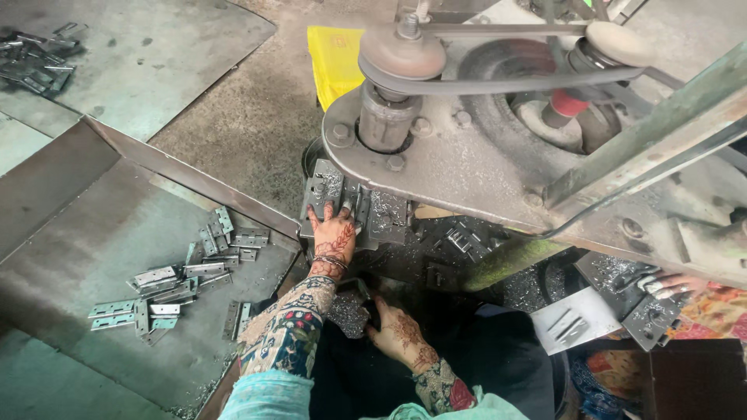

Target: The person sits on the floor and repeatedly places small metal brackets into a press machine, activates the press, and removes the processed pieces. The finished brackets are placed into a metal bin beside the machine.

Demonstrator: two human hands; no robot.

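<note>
Left hand (333, 233) fingers spread flat on grey metal hinge plate (327, 194) under the grey belt-driven press (467, 148) | right hand (398, 334) loosely curled, grasp unclear, at lap | loose grey hinges (183, 280) on steel tray (70, 233) centre

One head-worn view looks steeply down from close above the hands (333, 237), facing forward onto the machine (467, 140), with the metal tray (93, 233) at left and the floor (249, 109) beyond.
</note>
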